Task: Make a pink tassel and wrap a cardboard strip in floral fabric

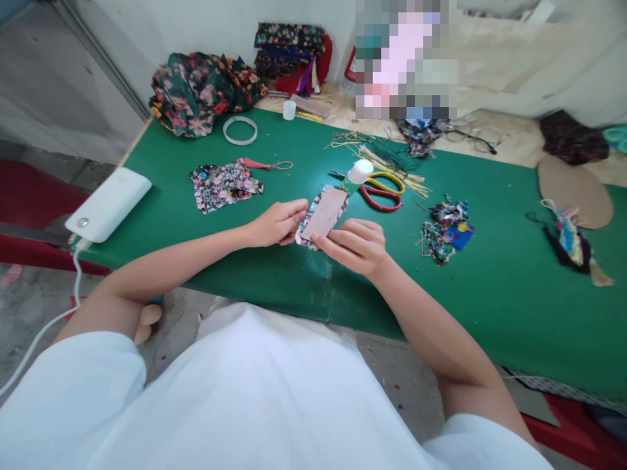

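Between my two hands is a small cardboard rectangle (pixel 324 213) lying on a piece of floral fabric (pixel 302 236), whose patterned edge shows around the card. My left hand (pixel 283 222) pinches the left edge of the piece. My right hand (pixel 356 246) grips its lower right corner, the fingers curled and a fingertip on the card. Just beyond stands a glue bottle with a white cap (pixel 361 171), its green body partly hidden. Scissors with red and yellow handles (pixel 383 198) lie beside it. Left of my hands rests a floral cloth piece (pixel 223 187) near a red tassel cord (pixel 264 164).
A white power bank (pixel 108 205) with a cable lies at the left edge of the green table (pixel 274 277). Behind are a bundled floral cloth (pixel 196 91) and a tape roll (pixel 240 131). Fabric scraps (pixel 447 230), a tasselled ornament (pixel 568 238) and a cardboard oval (pixel 574 189) lie right.
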`<state>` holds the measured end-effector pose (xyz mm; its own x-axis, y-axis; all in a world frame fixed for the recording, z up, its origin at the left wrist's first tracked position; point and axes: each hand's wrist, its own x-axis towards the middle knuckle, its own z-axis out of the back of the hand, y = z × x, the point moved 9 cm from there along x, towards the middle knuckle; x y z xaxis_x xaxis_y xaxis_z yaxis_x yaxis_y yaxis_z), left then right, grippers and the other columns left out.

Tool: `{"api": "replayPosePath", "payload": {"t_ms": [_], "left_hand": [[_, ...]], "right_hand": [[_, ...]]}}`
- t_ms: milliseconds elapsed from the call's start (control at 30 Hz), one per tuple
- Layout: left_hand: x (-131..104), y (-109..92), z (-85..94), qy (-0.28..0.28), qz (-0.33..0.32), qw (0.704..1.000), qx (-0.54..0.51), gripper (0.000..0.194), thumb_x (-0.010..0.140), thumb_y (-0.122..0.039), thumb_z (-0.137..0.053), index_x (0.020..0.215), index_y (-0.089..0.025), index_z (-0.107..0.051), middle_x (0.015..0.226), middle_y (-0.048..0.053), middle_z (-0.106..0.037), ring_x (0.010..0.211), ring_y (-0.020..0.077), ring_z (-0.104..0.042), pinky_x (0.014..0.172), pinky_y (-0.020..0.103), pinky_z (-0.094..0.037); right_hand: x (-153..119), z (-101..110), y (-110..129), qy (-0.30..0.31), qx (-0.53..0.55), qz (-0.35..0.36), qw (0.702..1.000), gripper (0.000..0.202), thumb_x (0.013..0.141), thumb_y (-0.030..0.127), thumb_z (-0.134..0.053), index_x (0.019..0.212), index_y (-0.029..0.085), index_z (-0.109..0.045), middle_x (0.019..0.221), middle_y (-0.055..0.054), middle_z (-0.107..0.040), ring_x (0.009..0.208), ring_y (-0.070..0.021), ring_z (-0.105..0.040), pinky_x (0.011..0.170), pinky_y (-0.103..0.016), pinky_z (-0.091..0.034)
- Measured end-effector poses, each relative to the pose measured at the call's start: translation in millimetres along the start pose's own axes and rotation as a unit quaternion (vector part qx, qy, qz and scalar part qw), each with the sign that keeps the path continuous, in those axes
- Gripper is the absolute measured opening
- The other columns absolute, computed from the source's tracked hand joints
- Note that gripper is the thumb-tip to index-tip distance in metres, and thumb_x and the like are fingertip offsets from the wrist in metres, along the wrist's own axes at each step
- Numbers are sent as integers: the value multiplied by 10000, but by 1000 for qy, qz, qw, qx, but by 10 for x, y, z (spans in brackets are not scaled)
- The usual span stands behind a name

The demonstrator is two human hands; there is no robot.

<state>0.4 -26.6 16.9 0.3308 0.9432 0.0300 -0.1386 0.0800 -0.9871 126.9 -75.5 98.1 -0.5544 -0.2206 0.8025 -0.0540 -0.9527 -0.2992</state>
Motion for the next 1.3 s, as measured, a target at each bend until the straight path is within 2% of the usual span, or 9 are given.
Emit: {"api": "replayPosePath", "payload": {"t_ms": [167, 367, 500, 600, 700, 767, 900, 1100, 1300], "left_hand": [[-5, 130, -64, 1, 71, 991, -111, 649, 729, -826, -584, 752, -182, -502, 406, -75, -485, 290, 72, -434, 286, 177, -304], [27, 81, -96, 40, 55, 979, -193, 788, 679, -922, -498, 634, -138, -569, 451, 18, -565, 314, 76, -454, 290, 194, -284], [8, 57, -116, 49, 63, 981, -178, 672, 630, -774, -736, 717, -123, -597, 509, 3, -600, 363, 66, -477, 322, 188, -331], [12, 50, -45, 13, 54, 986, -159, 594, 653, -669, -799, 740, -121, -586, 492, -28, -565, 378, 55, -470, 345, 178, -342], [22, 46, 26, -17, 32, 986, -160, 586, 686, -671, -774, 766, -123, -585, 513, -23, -575, 386, 52, -469, 346, 177, -313], [28, 54, 48, -23, 21, 987, -156, 587, 692, -675, -767, 783, -125, -586, 533, -17, -586, 394, 50, -467, 346, 177, -299], [36, 62, 54, -20, 10, 992, -121, 596, 706, -696, -741, 736, -122, -582, 522, -14, -575, 391, 39, -437, 349, 176, -290], [65, 54, 11, 15, 6, 997, -73, 623, 744, -720, -684, 745, -102, -609, 569, 8, -601, 410, 32, -438, 362, 168, -305], [87, 46, -31, 59, -20, 998, -30, 625, 790, -747, -605, 792, -122, -607, 579, -13, -579, 408, 33, -453, 381, 153, -347]], "right_hand": [[60, -4, 63, 4, 15, 26, 1000, 83, 850, 149, -711, 838, 221, -671, 604, 48, -624, 541, -83, -441, 497, -229, -364], [19, -40, -28, 4, 11, 4, 1000, 103, 868, 161, -696, 829, 253, -668, 620, 53, -628, 553, -79, -437, 507, -225, -346], [-62, -92, -106, 6, 23, -49, 999, 135, 893, 173, -659, 965, 286, -667, 681, 42, -649, 565, -85, -459, 534, -232, -357], [-173, -171, -249, 26, 53, -168, 984, 155, 933, 175, -550, 1038, 261, -626, 726, 13, -651, 581, -101, -508, 554, -252, -378], [-387, -302, -483, 42, 163, -362, 917, 164, 992, 288, -457, 1087, 207, -562, 727, -1, -615, 561, -111, -532, 549, -259, -404], [-558, -497, -556, 66, 296, -475, 826, 314, 1022, 462, -389, 1042, 196, -555, 659, 20, -564, 493, -104, -509, 499, -252, -398], [-666, -890, -366, 144, 527, -530, 649, 637, 913, 757, -389, 794, 169, -602, 525, 36, -496, 409, -85, -453, 425, -240, -364], [-769, -987, -383, 135, 528, -587, 599, 542, 784, 679, -674, 659, 151, -661, 458, 39, -494, 427, -63, -401, 430, -227, -293], [-774, -959, -451, 117, 505, -596, 613, 551, 765, 660, -691, 564, 152, -618, 407, 46, -441, 404, -57, -359, 432, -240, -248]]}}
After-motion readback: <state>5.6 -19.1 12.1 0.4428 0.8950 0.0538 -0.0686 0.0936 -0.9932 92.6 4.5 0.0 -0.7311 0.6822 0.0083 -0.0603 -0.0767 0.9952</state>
